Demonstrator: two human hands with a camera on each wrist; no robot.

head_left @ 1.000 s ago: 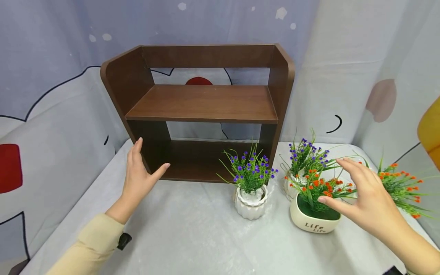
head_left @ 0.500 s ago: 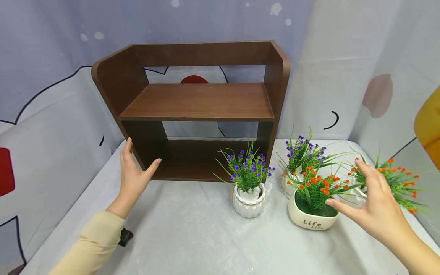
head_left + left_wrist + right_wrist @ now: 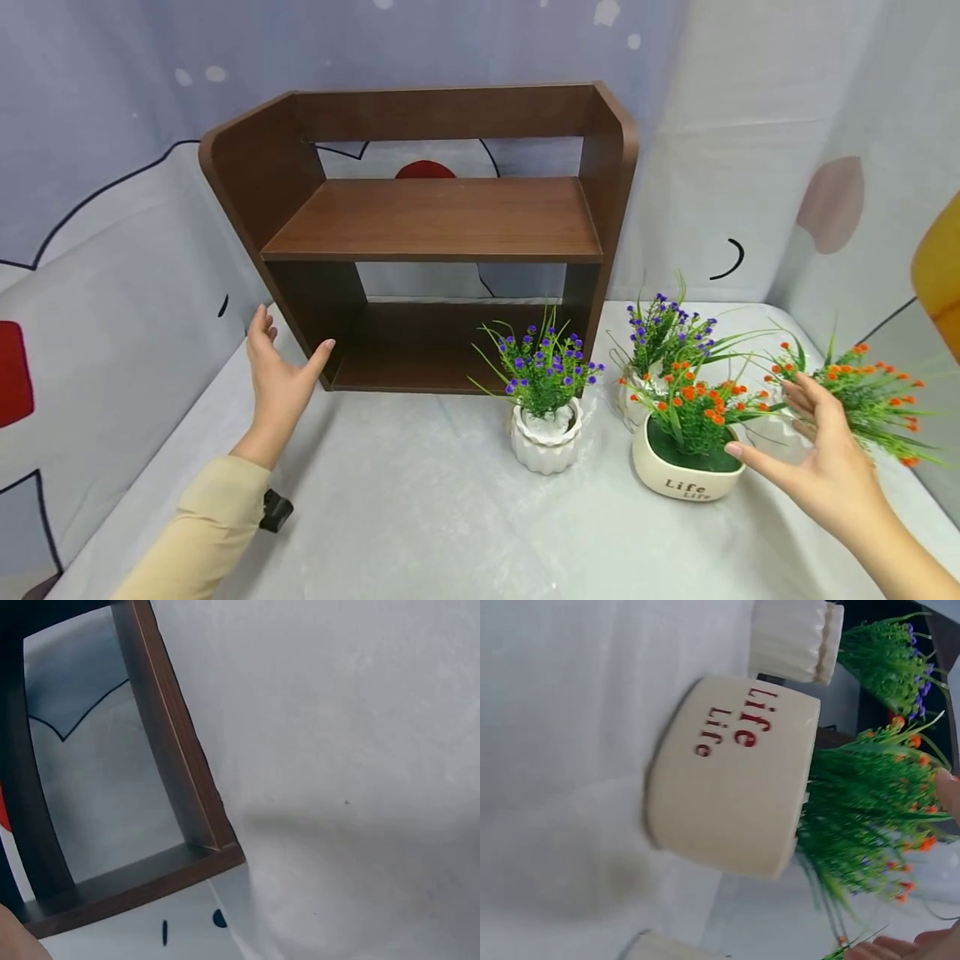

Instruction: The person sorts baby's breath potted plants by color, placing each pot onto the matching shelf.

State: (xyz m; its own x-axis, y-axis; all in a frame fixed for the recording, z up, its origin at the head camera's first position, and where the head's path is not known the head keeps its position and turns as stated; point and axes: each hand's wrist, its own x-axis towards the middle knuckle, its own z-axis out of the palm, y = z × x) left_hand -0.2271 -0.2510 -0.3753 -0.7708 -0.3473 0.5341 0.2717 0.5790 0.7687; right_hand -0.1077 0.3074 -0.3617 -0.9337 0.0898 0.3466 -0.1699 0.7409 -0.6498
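Observation:
A dark brown two-tier wooden shelf [image 3: 442, 225] stands at the back of the white-covered table [image 3: 420, 517]. My left hand [image 3: 279, 375] is open beside the shelf's lower left corner [image 3: 217, 847], fingers straight, holding nothing. My right hand [image 3: 813, 446] is open, fingers spread, just right of a cream pot marked "Life" [image 3: 686, 475] [image 3: 735, 780] with orange flowers. It reaches between that pot and an orange-flowered plant [image 3: 862, 396] at the far right. Whether it touches the leaves I cannot tell.
A ribbed white pot with purple flowers [image 3: 546, 400] stands before the shelf's right leg. Another purple-flowered plant [image 3: 663, 337] sits behind the cream pot. Printed cloth walls [image 3: 112, 250] close in the table on all sides.
My left hand has slid left and down, away from the shelf's side panel. My right hand has dropped lower and further right, past the cream pot.

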